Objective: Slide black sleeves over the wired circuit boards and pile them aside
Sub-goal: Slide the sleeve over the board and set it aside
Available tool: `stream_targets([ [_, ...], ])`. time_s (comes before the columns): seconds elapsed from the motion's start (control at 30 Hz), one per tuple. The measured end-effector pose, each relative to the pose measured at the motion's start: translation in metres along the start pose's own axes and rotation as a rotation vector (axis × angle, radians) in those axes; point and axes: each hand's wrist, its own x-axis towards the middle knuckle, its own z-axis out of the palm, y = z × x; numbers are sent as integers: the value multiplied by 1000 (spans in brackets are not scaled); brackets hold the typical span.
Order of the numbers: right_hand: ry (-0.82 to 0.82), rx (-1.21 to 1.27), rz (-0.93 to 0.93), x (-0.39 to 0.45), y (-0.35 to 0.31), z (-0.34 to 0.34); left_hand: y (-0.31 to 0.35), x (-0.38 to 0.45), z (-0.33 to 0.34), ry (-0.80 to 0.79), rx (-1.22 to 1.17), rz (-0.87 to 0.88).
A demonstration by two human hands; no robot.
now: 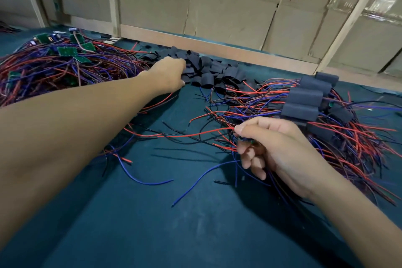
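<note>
1. Reaching far out with the left hand (168, 73) to the heap of loose black sleeves (208, 69) at the back of the worktop (195, 224); fingers curled down into the heap, touching the sleeves, but cannot tell if one is gripped.
2. Pinching a bunch of red, blue and black wires (195, 135) with the right hand (276, 150); thumb and first finger squeezed shut on them, a bit of green peeking out inside the hand.
3. Lying on the left: a big tangle of bare green boards (67, 51) with wires.
4. Lying on the right, just past the right hand: a pile of finished boards in sleeves (304, 98), wires spread out.
5. Standing behind: a cardboard wall (228, 6).
</note>
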Motion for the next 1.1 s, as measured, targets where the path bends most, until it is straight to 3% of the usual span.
stream_targets([
  [0.17,48,65,-131,0,1,1,6,-25,-37,179,137,233],
  [0.3,60,60,-223,-1,-3,-5,11,-83,-55,410,-64,418],
  [0.47,72,112,-256,-3,-5,-6,16,-155,-45,358,-406,303],
  [0.6,90,164,-234,-1,-3,-6,15,-177,-27,388,-404,316],
  [0.73,112,147,-263,0,-8,-8,9,-181,-16,304,-260,380],
  [1.1,211,112,-292,-1,-7,-7,4,-182,-12,236,-482,343],
])
